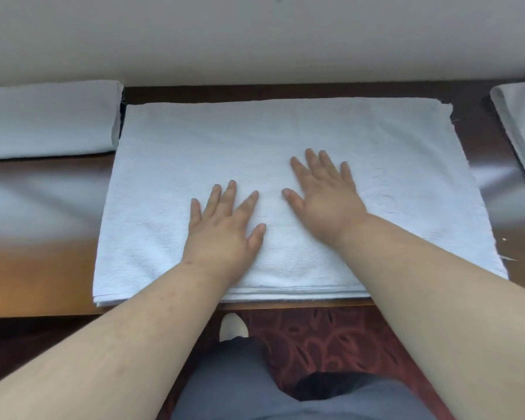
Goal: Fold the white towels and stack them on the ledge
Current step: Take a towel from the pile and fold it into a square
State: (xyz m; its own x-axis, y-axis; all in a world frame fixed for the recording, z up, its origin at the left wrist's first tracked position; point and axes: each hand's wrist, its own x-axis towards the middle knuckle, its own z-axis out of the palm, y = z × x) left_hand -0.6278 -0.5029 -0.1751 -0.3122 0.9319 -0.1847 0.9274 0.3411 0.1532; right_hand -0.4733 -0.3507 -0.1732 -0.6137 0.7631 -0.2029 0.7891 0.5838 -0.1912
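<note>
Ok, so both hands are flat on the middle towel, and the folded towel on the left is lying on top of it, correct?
Not quite. Both hands, left hand and right hand, do lie flat on the middle towel, but the head view shows the folded towel beside it on the ledge, not on top.

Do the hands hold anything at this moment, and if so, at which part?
Nothing is held. The left hand and the right hand lie flat, fingers straight, on the middle of the folded towel.
</note>
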